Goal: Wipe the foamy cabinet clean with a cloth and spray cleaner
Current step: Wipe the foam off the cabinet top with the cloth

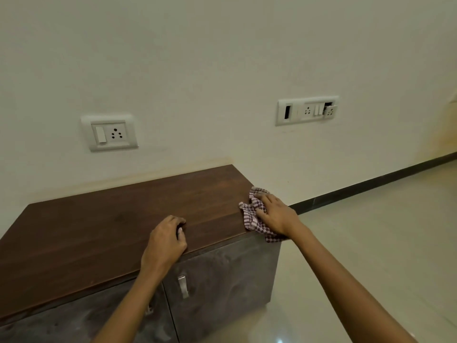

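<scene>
Cabinet (111, 231): low, backed against the cream wall (222, 58), in the lower left of the view. Top in dark brown woodgrain, dull and even. Grey door fronts below streaked with a pale, smeary film. Metal handle (182, 285) on the right-hand door.

Cloth (249, 219): red-and-white check, crumpled, at the top's right front corner, one end hanging over the edge.

Right hand (274, 214): lies on the cloth, fingers extended and slightly apart, thumb in the folds, pressing it to the wood.

Left hand (165, 241): rests at the top's front edge, fingers curled under and together, holding nothing, well apart from the cloth. Left forearm across the door fronts, hiding part of the seam between them.

Surroundings: single socket plate (110, 132) on the wall above the cabinet. Wider switch plate (307, 110) further right, one module tilted out of its frame. Pale glossy floor (371, 243) to the right, dark skirting (371, 184) along the wall base.
</scene>
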{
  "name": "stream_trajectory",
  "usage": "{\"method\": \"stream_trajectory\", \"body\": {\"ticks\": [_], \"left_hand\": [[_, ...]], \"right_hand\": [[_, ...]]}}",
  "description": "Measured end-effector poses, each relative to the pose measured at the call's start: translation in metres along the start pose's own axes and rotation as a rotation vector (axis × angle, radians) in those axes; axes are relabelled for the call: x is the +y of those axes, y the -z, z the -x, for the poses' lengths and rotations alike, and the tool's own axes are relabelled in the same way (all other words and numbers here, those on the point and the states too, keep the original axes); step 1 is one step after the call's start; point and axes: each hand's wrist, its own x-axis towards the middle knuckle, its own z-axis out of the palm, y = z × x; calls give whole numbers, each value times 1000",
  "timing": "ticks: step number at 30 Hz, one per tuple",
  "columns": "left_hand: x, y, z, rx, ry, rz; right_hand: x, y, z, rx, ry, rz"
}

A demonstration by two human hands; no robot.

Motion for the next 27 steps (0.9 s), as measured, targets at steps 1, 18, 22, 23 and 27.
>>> {"method": "stream_trajectory", "body": {"ticks": [1, 18, 22, 23, 27], "left_hand": [[0, 0, 0, 1, 1, 4], [-8, -1, -2, 16, 3, 61], [-14, 5, -5, 73, 76, 306], [-16, 10, -5, 83, 122, 392], [-42, 42, 1, 165, 292, 481]], "right_hand": [[-5, -1, 8, 23, -6, 46], [-35, -23, 27, 313, -25, 3], [-115, -50, 39, 333, 50, -85], [-144, -59, 43, 310, 131, -107], [-232, -79, 52, 240, 356, -130]]}}
